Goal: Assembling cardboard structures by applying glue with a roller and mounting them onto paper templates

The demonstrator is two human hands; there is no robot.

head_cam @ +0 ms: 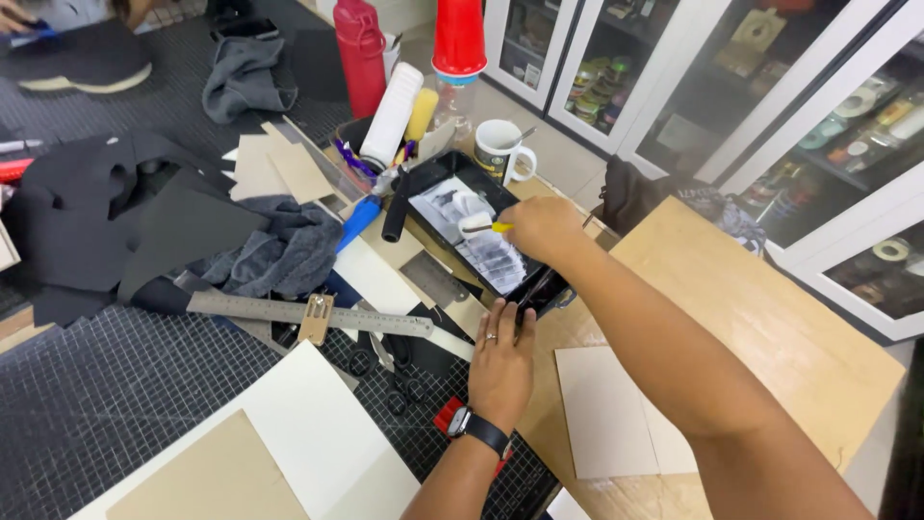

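Rolling a small paint roller [474, 224] across the ribbed slope of a black paint tray [438, 178], the right hand [544, 229] is closing its grip round the roller's yellow handle, fingers pressed tight on it. Left hand [500, 366] is lying flat w/ fingers spread, bracing the tray's near edge at centre frame, holding nothing.

Tray is looking light, thin, stiff plastic; prob. slides easily, hence the bracing hand. Wet white glue or paint inside, so it's slippery & messy; best held by the dry rim. Roller is light, soft foam head, rigid handle; take it by the handle only.

Around, largest first: the table [770, 318] w/ dark cutting mat [115, 385] lower left; pale boards [318, 433] at bottom; black sheet scraps [87, 207] & grey cloth [279, 252] at left; long steel ruler [308, 313] just left of the left hand; red bottle [360, 53], big white roller [393, 114], mug [499, 146] behind the tray; scissors [390, 371] near the wrist.

Clutter is crowding the tray's left & back; ruler & scissors are sitting close to the bracing hand.
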